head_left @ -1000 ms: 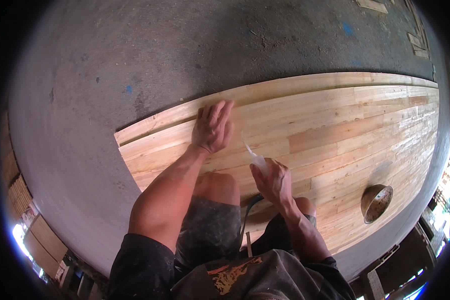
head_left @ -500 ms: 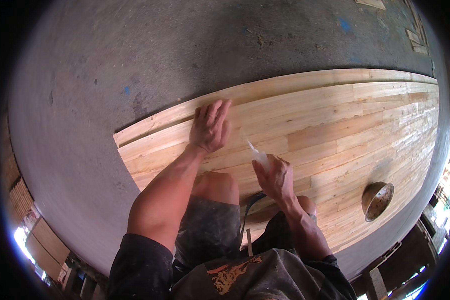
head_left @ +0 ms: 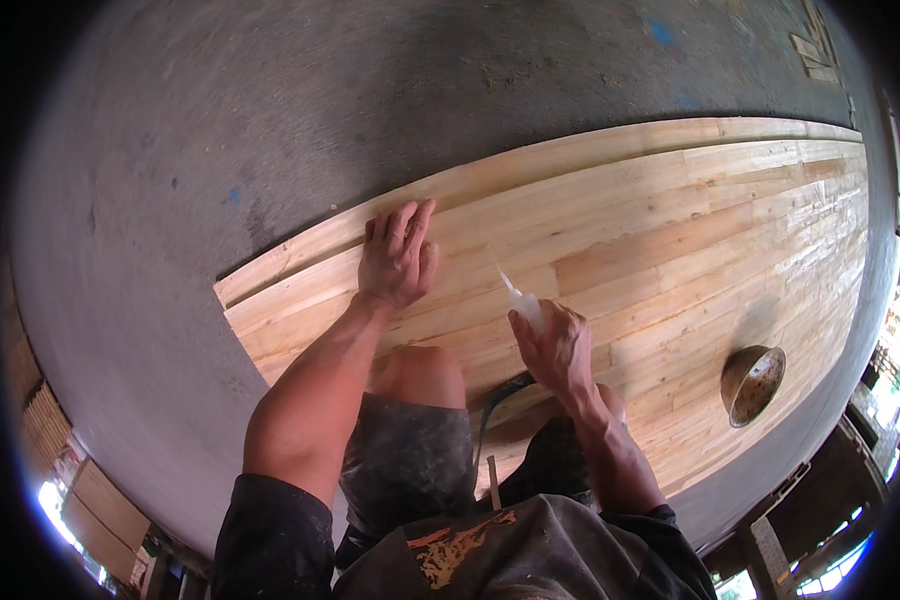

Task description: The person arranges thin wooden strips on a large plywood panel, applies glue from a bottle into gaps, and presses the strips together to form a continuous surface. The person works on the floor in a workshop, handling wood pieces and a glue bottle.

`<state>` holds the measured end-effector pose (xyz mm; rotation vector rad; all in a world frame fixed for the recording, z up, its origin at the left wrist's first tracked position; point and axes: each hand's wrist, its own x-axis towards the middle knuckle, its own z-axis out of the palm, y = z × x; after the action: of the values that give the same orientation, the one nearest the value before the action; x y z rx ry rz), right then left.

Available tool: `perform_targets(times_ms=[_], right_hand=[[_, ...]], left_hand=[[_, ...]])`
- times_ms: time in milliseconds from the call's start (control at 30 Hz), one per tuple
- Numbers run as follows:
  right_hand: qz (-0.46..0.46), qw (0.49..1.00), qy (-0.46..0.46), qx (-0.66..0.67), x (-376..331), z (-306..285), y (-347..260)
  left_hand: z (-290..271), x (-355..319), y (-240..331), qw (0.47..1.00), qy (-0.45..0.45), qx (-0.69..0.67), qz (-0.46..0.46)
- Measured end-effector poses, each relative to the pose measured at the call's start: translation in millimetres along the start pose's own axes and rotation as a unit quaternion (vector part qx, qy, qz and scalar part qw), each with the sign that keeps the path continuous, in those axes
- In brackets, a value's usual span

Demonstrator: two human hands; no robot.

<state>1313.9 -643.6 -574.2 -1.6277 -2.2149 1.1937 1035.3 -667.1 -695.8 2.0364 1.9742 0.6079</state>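
Rightward along the wood-strip panel (head_left: pixel 620 255), the right hand (head_left: pixel 558 350) has moved, fingers clamped around 1 translucent squeeze bottle (head_left: pixel 530 312) above the panel; even pressure and 1 low nozzle (head_left: pixel 507 282) should serve best. 1 bowl (head_left: pixel 736 375) sits farther right. Beyond, the left hand (head_left: pixel 396 262), fingers slightly spread, lies beside 1 far board (head_left: pixel 570 157).

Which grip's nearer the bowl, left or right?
Right. The right grip, around a whitish bottle, is left of the bowl; the left grip is well farther left, by the far edge of the wood planks.
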Motion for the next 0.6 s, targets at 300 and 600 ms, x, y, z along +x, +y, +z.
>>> perform_targets(times_ms=[300,600], right_hand=[[0.023,0.998,0.057,0.009,5,-8,18],[0.046,0.996,0.08,-0.014,6,-25,33]], left_hand=[[2,0,1,1.0,-0.01,0.007,-0.003],[3,0,1,1.0,-0.007,0.021,0.014]])
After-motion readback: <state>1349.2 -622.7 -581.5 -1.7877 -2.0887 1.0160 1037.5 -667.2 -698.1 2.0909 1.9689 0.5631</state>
